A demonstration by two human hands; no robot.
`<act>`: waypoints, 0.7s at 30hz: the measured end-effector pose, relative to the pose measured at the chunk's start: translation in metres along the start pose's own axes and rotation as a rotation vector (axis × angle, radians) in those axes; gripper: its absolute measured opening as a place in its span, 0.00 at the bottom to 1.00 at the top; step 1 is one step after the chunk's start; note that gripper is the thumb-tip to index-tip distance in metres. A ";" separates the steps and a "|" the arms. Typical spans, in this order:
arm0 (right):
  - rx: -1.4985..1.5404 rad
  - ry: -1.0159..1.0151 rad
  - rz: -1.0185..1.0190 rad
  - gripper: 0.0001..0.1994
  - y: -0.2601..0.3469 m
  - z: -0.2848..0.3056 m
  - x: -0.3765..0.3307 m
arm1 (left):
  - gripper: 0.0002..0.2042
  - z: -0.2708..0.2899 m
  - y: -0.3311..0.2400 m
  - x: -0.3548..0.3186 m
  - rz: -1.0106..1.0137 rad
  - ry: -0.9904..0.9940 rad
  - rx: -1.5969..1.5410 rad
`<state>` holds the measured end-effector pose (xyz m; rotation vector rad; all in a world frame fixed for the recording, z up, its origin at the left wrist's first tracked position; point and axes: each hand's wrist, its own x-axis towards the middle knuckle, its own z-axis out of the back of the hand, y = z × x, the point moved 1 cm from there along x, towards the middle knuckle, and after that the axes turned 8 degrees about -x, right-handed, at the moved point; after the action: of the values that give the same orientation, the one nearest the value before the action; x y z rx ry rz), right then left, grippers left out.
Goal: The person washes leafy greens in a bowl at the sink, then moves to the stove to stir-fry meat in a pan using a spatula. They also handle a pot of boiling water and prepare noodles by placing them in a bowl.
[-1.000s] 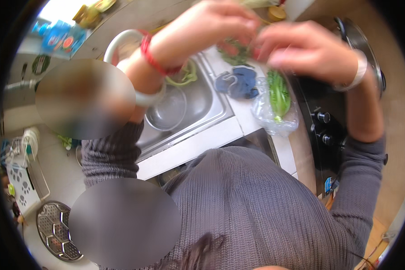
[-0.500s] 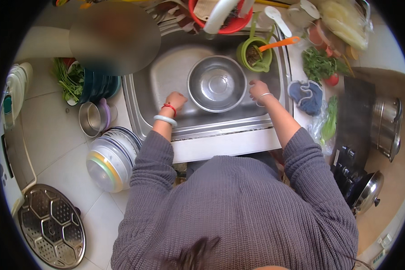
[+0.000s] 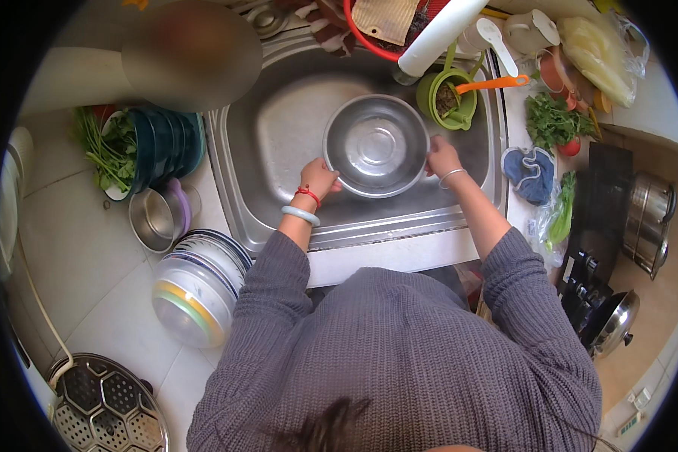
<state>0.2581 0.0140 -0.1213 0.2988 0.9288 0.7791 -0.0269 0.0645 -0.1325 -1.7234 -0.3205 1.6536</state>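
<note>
A round steel basin [image 3: 376, 147] sits in the sink [image 3: 273, 139], right of its middle and toward the near side. Watching remotely, I see the left hand [image 3: 322, 176] at its near-left rim, fingers curled and seemingly pinching the edge. The right hand [image 3: 443, 157] is at the right rim, thumb and fingers closed there in what looks like a pinch; I cannot tell how firmly either presses. I judge the basin thin-walled, light and stiff, hard to break, but slippery if wet. Whether clear water lies inside, I cannot tell; water would make it heavier and apt to slosh. I would hold it by the rim at opposite sides, level.

Just beyond its far-right side is a green pot [image 3: 460, 118] with an orange spoon [image 3: 497, 83]. The white tap [image 3: 446, 29] slants over the sink's far side. Right of the sink lie a blue cloth [image 3: 531, 177], leafy greens [image 3: 554, 120] and a tomato [image 3: 569, 147]. To the left I find a pan [image 3: 153, 220] and, nearer, stacked bowls [image 3: 196, 294]. A perforated steel plate [image 3: 113, 407] is at the near left.
</note>
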 end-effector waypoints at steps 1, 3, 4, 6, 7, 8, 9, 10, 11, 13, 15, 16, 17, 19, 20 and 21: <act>-0.015 -0.005 0.017 0.10 0.001 -0.002 0.000 | 0.06 0.004 -0.004 -0.002 -0.013 -0.008 0.007; -0.021 0.017 0.046 0.10 0.016 -0.003 -0.005 | 0.06 0.016 -0.011 -0.004 -0.058 -0.022 0.054; -0.024 0.029 0.061 0.10 0.022 -0.005 -0.006 | 0.06 0.023 -0.015 -0.005 -0.080 -0.029 0.076; -0.004 0.063 0.106 0.10 0.028 -0.012 0.001 | 0.07 0.036 -0.029 -0.010 -0.083 -0.053 0.086; 0.005 0.080 0.130 0.09 0.031 -0.017 0.006 | 0.07 0.043 -0.033 -0.010 -0.085 -0.065 0.090; 0.044 0.073 0.141 0.10 0.039 -0.021 0.007 | 0.07 0.051 -0.034 -0.008 -0.094 -0.086 0.100; 0.089 0.095 0.121 0.10 0.047 -0.027 0.009 | 0.06 0.056 -0.036 -0.007 -0.097 -0.127 0.132; 0.132 0.119 0.101 0.10 0.055 -0.032 0.012 | 0.05 0.061 -0.039 -0.007 -0.100 -0.170 0.163; 0.179 0.145 0.080 0.10 0.064 -0.036 0.014 | 0.05 0.065 -0.040 -0.008 -0.100 -0.215 0.197; 0.129 0.181 0.114 0.12 0.075 -0.045 0.026 | 0.03 0.072 -0.039 -0.005 -0.100 -0.284 0.193; 0.053 0.200 0.170 0.13 0.088 -0.057 0.039 | 0.02 0.079 -0.033 0.000 -0.084 -0.348 0.205; 0.018 0.246 0.116 0.13 0.093 -0.059 0.045 | 0.02 0.084 -0.029 0.004 -0.085 -0.380 0.228; -0.020 0.221 0.179 0.13 0.090 -0.071 0.057 | 0.02 0.089 -0.025 0.008 -0.083 -0.411 0.254; -0.116 0.195 0.297 0.13 0.082 -0.093 0.094 | 0.04 0.093 -0.022 0.014 -0.078 -0.458 0.257; -0.171 0.191 0.350 0.13 0.080 -0.099 0.106 | 0.04 0.093 -0.024 0.014 -0.068 -0.471 0.240; -0.246 0.214 0.405 0.13 0.090 -0.097 0.110 | 0.05 0.094 -0.024 0.014 -0.061 -0.488 0.219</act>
<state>0.1766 0.1462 -0.1949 0.1906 0.9721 1.3072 -0.1065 0.1202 -0.1211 -1.1275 -0.3953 1.9706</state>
